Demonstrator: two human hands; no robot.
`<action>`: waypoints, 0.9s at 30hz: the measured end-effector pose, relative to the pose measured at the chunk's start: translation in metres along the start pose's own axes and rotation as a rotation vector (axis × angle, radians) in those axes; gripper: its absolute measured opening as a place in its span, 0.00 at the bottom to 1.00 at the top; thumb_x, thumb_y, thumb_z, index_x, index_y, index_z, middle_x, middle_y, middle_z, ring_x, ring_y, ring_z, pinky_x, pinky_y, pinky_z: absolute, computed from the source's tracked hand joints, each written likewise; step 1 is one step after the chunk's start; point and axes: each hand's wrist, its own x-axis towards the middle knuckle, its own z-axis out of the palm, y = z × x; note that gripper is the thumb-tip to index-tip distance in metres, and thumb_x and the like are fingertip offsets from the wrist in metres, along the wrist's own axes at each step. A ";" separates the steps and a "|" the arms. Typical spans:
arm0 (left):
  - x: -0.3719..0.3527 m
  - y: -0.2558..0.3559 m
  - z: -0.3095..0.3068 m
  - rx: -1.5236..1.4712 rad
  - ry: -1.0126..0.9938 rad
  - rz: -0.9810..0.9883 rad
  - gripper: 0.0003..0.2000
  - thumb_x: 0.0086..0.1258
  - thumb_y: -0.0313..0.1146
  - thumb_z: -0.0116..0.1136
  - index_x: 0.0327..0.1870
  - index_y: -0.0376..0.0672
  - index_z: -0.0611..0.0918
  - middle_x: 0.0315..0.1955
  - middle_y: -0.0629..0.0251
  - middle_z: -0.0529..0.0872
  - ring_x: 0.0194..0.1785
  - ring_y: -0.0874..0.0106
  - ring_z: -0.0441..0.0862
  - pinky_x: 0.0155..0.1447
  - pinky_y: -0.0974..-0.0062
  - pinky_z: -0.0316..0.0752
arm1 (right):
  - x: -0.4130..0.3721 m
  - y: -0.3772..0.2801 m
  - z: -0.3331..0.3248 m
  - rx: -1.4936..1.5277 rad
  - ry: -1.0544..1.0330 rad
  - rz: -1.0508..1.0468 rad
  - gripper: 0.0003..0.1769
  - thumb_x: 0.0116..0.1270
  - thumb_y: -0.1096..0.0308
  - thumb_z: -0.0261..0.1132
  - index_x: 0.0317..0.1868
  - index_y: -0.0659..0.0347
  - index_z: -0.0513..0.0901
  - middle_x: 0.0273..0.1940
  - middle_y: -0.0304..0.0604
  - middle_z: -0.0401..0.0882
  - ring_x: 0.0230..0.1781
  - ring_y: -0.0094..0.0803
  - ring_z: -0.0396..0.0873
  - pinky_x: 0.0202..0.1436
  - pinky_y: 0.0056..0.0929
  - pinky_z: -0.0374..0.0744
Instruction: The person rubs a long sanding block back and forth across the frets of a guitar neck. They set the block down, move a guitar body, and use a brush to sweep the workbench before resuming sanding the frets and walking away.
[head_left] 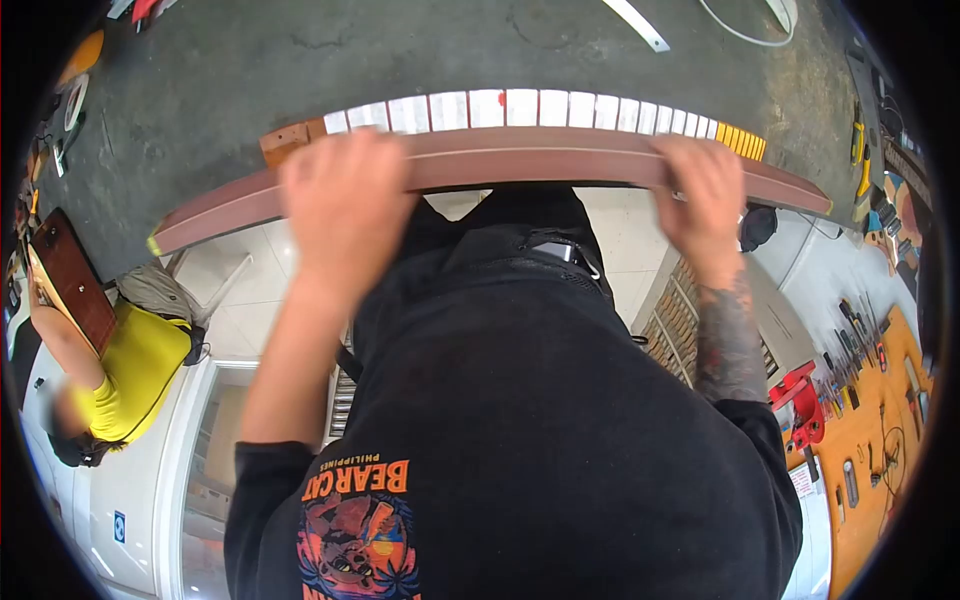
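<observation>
A long reddish-brown bar [530,156] lies along the near edge of the dark workbench, both ends reaching past my hands. My left hand [350,205] is wrapped over its left part, somewhat blurred. Over the right part, my right hand [703,195] is closed with its fingers on top; the underside of the grip is hidden. Just beyond the bar runs a wooden fretboard-like strip [290,140] with white pieces [488,108] between its dark lines and yellow ones [742,138] at the right end.
A white strip [637,24] and a cable lie at the back of the bench [420,50]. Yellow-handled tools [864,170] lie at its right edge. A person in yellow [145,360] holds a brown board [75,280] at left. A tool board [860,470] stands at lower right.
</observation>
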 end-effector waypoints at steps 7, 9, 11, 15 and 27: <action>-0.027 -0.051 -0.009 0.026 -0.001 -0.075 0.27 0.49 0.25 0.73 0.55 0.48 0.83 0.50 0.65 0.85 0.55 0.59 0.81 0.61 0.57 0.71 | 0.031 -0.056 0.024 0.048 0.069 0.014 0.26 0.52 0.74 0.73 0.55 0.57 0.85 0.46 0.38 0.86 0.46 0.38 0.83 0.53 0.40 0.77; -0.039 -0.082 -0.022 0.031 -0.004 -0.081 0.27 0.48 0.25 0.73 0.55 0.47 0.83 0.51 0.63 0.85 0.56 0.57 0.80 0.62 0.56 0.71 | 0.052 -0.086 0.037 0.115 0.120 0.004 0.24 0.53 0.71 0.72 0.54 0.56 0.84 0.46 0.37 0.85 0.46 0.37 0.83 0.53 0.40 0.77; -0.038 -0.079 -0.019 0.043 -0.047 -0.066 0.28 0.48 0.24 0.73 0.56 0.47 0.82 0.52 0.64 0.85 0.56 0.58 0.81 0.62 0.57 0.71 | 0.049 -0.080 0.030 0.108 0.059 0.052 0.30 0.46 0.78 0.73 0.55 0.57 0.86 0.49 0.39 0.87 0.49 0.41 0.84 0.56 0.40 0.77; 0.008 0.003 0.000 -0.001 -0.030 -0.005 0.24 0.49 0.30 0.74 0.50 0.49 0.82 0.47 0.68 0.84 0.54 0.61 0.81 0.59 0.58 0.71 | 0.002 -0.005 -0.006 0.005 -0.016 0.080 0.30 0.46 0.80 0.73 0.55 0.58 0.86 0.50 0.43 0.88 0.52 0.44 0.84 0.58 0.42 0.77; -0.018 -0.049 -0.014 0.001 -0.020 -0.026 0.27 0.50 0.27 0.74 0.55 0.47 0.81 0.50 0.64 0.84 0.55 0.58 0.80 0.62 0.56 0.70 | 0.036 -0.040 0.015 0.065 -0.015 -0.003 0.25 0.54 0.72 0.75 0.55 0.56 0.84 0.48 0.39 0.86 0.47 0.40 0.83 0.56 0.42 0.77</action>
